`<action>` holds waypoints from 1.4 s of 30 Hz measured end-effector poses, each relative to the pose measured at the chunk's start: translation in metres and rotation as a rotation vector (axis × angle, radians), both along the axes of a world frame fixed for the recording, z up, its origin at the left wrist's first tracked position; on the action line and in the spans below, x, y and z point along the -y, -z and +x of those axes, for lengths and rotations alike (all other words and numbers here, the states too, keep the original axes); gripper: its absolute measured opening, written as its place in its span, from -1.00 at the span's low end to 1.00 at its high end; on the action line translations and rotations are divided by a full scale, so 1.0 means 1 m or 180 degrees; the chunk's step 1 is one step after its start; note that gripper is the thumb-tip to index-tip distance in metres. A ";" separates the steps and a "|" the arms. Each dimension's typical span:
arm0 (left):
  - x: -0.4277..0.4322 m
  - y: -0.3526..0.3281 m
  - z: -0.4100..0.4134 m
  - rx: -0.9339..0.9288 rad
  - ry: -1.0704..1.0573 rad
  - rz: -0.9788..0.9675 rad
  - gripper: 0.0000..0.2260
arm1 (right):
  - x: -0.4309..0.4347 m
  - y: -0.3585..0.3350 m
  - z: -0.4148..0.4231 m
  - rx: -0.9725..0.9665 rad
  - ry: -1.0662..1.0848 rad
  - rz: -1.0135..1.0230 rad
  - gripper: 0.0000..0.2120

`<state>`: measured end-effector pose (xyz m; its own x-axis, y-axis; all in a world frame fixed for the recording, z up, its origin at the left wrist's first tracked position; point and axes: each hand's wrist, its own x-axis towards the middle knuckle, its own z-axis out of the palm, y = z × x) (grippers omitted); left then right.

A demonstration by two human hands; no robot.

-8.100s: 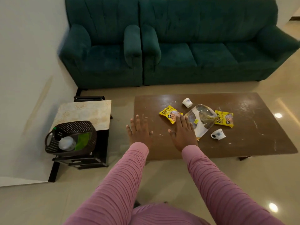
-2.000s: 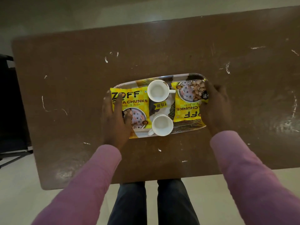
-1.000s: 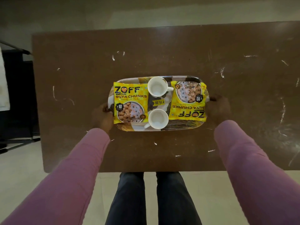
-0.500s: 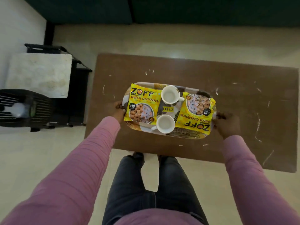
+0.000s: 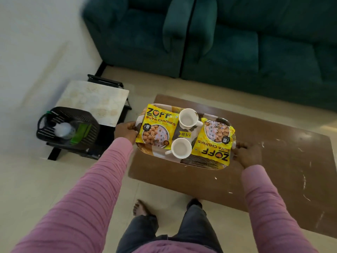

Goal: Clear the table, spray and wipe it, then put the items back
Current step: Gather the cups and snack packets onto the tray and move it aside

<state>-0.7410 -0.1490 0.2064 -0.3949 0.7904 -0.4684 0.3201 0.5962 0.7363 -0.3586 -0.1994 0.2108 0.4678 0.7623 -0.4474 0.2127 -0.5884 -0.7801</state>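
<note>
I hold a patterned tray [image 5: 198, 162] in the air above the left end of the brown coffee table [image 5: 284, 167]. My left hand [image 5: 125, 131] grips its left edge and my right hand [image 5: 248, 156] grips its right edge. On the tray lie two yellow soya chunk packets, one on the left [image 5: 157, 129] and one on the right [image 5: 216, 143]. Two white cups stand between them, one at the far side [image 5: 188, 118] and one at the near side [image 5: 180, 147]. The table top shows white smears and crumbs.
A small marble-topped side table [image 5: 94, 101] stands to the left, by the wall. At its near end sits a black basket [image 5: 73, 126] with a spray bottle and a green cloth. Green sofas [image 5: 237, 37] line the far side. My legs stand on the tiled floor.
I lifted the loaded tray off the table and stood up. The tray has shifted left, toward the side table, and the view has risen and turned left.
</note>
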 end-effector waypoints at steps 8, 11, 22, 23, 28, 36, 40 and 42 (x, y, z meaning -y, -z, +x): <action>0.009 -0.024 -0.139 -0.0434 -0.0110 0.0002 -0.69 | -0.010 -0.017 -0.142 -0.0373 -0.0095 -0.0044 -0.86; -0.004 -0.018 -0.180 -0.0305 -0.0221 -0.0087 -0.58 | -0.024 -0.012 -0.178 -0.0383 -0.0168 -0.0097 -0.85; -0.089 0.014 -0.300 -0.0205 -0.0410 -0.0445 -0.60 | -0.124 0.021 -0.301 -0.0331 -0.0252 -0.0337 -0.90; -0.099 0.017 -0.312 -0.0219 -0.0467 -0.0477 -0.60 | -0.135 0.023 -0.313 -0.0352 -0.0263 -0.0354 -0.88; -0.143 0.030 -0.368 -0.0324 -0.0492 -0.0679 -0.63 | -0.193 0.034 -0.374 -0.0341 -0.0399 -0.0527 -0.86; -0.232 0.060 -0.467 -0.0181 -0.0665 -0.0682 -0.59 | -0.270 0.074 -0.475 -0.0161 -0.0400 -0.0704 -0.87; -0.286 0.100 -0.518 -0.0167 -0.0435 -0.0641 -0.63 | -0.310 0.120 -0.528 -0.0031 -0.0447 -0.0719 -0.85; -0.310 0.133 -0.540 -0.0168 -0.0377 -0.0587 -0.63 | -0.329 0.153 -0.552 -0.0053 -0.0358 -0.0671 -0.84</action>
